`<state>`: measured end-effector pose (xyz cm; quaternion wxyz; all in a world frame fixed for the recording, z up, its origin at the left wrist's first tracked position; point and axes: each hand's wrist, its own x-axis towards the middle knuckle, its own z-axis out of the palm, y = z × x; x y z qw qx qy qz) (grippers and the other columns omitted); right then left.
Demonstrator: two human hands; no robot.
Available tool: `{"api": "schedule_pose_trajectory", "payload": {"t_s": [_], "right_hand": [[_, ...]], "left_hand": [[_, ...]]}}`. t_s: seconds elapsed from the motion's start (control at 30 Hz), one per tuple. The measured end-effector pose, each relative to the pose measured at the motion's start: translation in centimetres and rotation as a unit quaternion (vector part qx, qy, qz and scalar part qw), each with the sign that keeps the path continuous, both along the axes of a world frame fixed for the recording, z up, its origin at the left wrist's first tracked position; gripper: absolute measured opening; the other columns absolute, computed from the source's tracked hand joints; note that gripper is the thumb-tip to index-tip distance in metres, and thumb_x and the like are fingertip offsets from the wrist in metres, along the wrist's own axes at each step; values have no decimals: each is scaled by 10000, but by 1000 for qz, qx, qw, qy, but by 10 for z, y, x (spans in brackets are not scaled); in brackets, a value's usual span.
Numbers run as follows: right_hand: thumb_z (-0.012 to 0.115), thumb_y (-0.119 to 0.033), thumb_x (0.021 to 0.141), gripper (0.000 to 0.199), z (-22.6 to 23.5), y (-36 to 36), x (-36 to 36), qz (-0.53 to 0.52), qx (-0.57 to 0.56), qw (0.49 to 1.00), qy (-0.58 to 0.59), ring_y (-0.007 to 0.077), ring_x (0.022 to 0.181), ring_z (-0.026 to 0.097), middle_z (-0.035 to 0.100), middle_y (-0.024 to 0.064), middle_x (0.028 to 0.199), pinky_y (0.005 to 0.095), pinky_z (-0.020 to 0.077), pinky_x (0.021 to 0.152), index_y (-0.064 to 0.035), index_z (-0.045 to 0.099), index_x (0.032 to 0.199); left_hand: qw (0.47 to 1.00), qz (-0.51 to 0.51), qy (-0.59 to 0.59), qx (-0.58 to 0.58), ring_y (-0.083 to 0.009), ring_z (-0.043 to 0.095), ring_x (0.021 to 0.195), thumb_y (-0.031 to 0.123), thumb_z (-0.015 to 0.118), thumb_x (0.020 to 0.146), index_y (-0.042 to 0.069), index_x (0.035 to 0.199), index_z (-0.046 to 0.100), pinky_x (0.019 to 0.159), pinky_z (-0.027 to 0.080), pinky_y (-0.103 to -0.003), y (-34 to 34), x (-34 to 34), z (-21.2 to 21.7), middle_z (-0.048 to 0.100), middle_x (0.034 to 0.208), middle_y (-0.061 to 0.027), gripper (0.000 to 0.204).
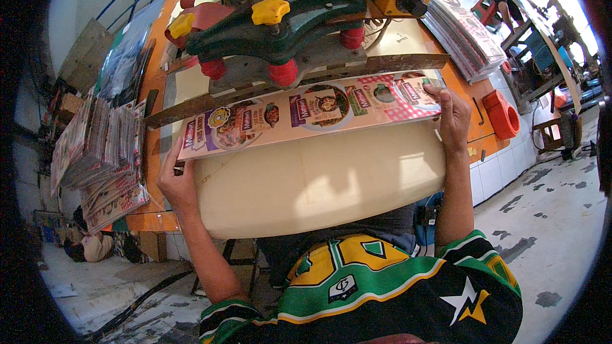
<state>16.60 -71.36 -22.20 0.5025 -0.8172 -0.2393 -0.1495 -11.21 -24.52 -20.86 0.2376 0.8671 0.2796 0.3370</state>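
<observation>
Fingers of the left hand [175, 181] and right hand [454, 118] are closed on opposite ends of a printed packaging strip [306, 114] (food pictures on it); beyond the fingers, the strip is tucked under the green press [274, 32]; a cream board [319, 175] on the bench [153, 89] lies just nearer.

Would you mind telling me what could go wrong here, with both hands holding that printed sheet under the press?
1. The right hand grips the printed sheet close beside the metal bar of the green press; fingers could get pinched if it comes down.
2. The left hand holds only the sheet's corner, so the sheet might skew.
3. The stack of printed sheets at the left leans and could slide off.
</observation>
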Motion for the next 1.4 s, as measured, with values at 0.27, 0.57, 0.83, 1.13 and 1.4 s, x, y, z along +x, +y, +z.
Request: {"api": "schedule_pose_trajectory", "payload": {"t_s": [0.27, 0.57, 0.83, 1.13, 1.4], "right_hand": [[450, -412, 1070, 535, 1, 3, -2, -5, 14, 1000, -18, 122, 703, 634, 754, 132, 982, 252, 466, 594, 38, 739, 1058], [449, -416, 1070, 544, 1, 4, -2, -3, 24, 1000, -17, 101, 639, 591, 754, 121, 961, 247, 434, 556, 40, 745, 1046], [473, -365, 1063, 496, -1, 0, -1, -4, 57, 998, -7, 214, 855, 708, 748, 168, 948, 302, 529, 753, 51, 740, 1018], [468, -360, 1061, 499, -1, -2, 0, -5, 49, 998, -35, 226, 862, 709, 747, 168, 937, 322, 533, 779, 53, 740, 1000], [384, -473, 1067, 671, -2, -4, -1, 9, 65, 998, -11, 226, 865, 694, 737, 188, 931, 325, 520, 817, 99, 706, 927]], "left_hand": [[999, -17, -16, 33, -231, 691, 1054, 71, 765, 828, 57, 1242, 696, 878, 526, -335, 2, -3, -2, 724, 1169, -130, 420], [998, -13, -11, 60, -219, 694, 1001, 63, 762, 828, 54, 1226, 704, 828, 532, -325, 5, -5, -3, 731, 1121, -123, 401], [998, -20, -29, 48, -236, 695, 1041, 12, 760, 805, 46, 1211, 709, 899, 526, -346, -2, -3, 4, 732, 1129, -127, 411], [998, -15, -26, 51, -224, 696, 1017, 23, 761, 807, 41, 1187, 716, 863, 532, -335, 1, -3, 1, 737, 1112, -121, 383], [990, -29, -110, 79, -160, 656, 858, 167, 786, 845, 23, 1165, 712, 707, 499, -276, 5, -11, -7, 727, 1039, -89, 359]]}}
